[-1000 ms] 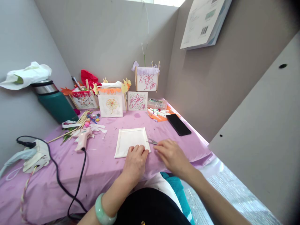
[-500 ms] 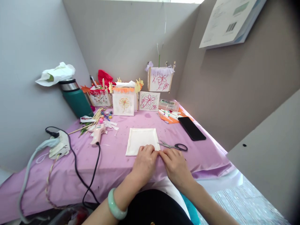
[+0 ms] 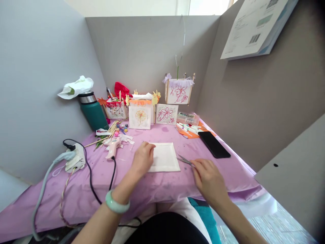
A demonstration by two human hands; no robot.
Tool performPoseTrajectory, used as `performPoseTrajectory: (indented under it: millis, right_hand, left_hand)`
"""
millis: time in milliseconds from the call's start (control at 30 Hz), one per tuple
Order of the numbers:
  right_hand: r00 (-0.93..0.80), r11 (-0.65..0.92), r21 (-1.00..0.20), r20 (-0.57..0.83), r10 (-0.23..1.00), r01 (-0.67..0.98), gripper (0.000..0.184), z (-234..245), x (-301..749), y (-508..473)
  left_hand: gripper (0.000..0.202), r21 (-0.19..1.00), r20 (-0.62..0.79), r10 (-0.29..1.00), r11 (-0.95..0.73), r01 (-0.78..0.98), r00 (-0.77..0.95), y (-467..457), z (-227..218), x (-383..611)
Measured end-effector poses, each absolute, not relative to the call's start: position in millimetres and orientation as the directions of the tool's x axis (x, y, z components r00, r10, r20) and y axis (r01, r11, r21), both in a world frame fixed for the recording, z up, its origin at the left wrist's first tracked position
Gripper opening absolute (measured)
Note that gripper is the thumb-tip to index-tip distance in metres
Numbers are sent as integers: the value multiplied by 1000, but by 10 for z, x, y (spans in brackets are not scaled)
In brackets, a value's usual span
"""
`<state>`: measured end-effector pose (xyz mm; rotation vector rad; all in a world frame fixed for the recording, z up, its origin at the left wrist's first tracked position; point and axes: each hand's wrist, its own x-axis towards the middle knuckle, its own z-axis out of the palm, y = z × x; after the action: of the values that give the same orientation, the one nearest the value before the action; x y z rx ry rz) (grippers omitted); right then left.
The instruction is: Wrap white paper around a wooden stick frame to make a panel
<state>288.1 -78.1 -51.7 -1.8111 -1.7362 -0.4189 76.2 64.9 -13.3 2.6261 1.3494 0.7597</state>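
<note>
A white padded square frame (image 3: 165, 157) lies on the purple cloth. At its left side is my left hand (image 3: 142, 158), fingers curled in and thumb against fingertips, a green bangle (image 3: 116, 203) on that wrist. Whatever sits in that pinch, if anything, is too small to name. To the right of the frame, my right hand (image 3: 210, 178) has its thumb and fingers on the scissors (image 3: 186, 160). Their blades point left at the frame's right edge, slightly apart, and the handles are hidden under the hand.
A pink glue gun (image 3: 114, 148) rests at left, its cord near a power strip (image 3: 77, 159). Sticks (image 3: 111, 130) and a green bottle (image 3: 92, 112) stand behind. Decorated panels (image 3: 140, 117) line the back; markers (image 3: 189, 128) and a black phone (image 3: 213, 144) lie right.
My hands were together at the frame's near right corner and have separated. The left went left along the frame; the right moved right onto the scissors. The view has tilted slightly up.
</note>
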Motion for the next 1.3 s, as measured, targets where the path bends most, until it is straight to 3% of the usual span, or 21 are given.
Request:
performPoseTrajectory:
  millis: [167, 333, 600, 733, 867, 967, 1100, 1200, 1300]
  right_hand:
    - [84, -24, -157, 389, 917, 987, 25, -461, 3115, -767]
    - [50, -16, -147, 226, 973, 989, 25, -349, 3158, -817]
    - [134, -109, -150, 164, 977, 983, 21, -256, 3217, -880]
    - [168, -154, -128, 111, 979, 980, 20, -173, 3182, -921]
    - [157, -150, -75, 114, 981, 986, 18, -139, 3159, -987]
    - [158, -152, -57, 107, 982, 987, 17, -122, 3150, -1021]
    - [150, -143, -75, 98, 984, 987, 18, -106, 3131, -1013]
    - [115, -97, -142, 130, 985, 985, 20, -136, 3130, -989]
    - [91, -43, -225, 206, 974, 973, 23, -185, 3147, -975]
  left_hand:
    - [21, 178, 208, 853, -514, 839, 478, 1279, -58, 833]
    - [35, 74, 58, 865, -501, 862, 498, 1381, -106, 931]
    - [22, -13, 75, 939, -335, 942, 335, 1072, 259, 547]
    - [28, -9, 78, 964, -256, 967, 255, 763, 195, 350]
    - [27, -10, 54, 954, -295, 956, 295, 473, -3, 286]
    - [28, -12, 133, 944, -303, 953, 302, 396, -9, 333]
    - [24, 136, 252, 851, -502, 854, 460, 415, 40, 589]
    - [22, 236, 220, 741, -671, 703, 634, 447, -29, 851]
    - [20, 264, 197, 713, -699, 664, 673, 480, -140, 1035]
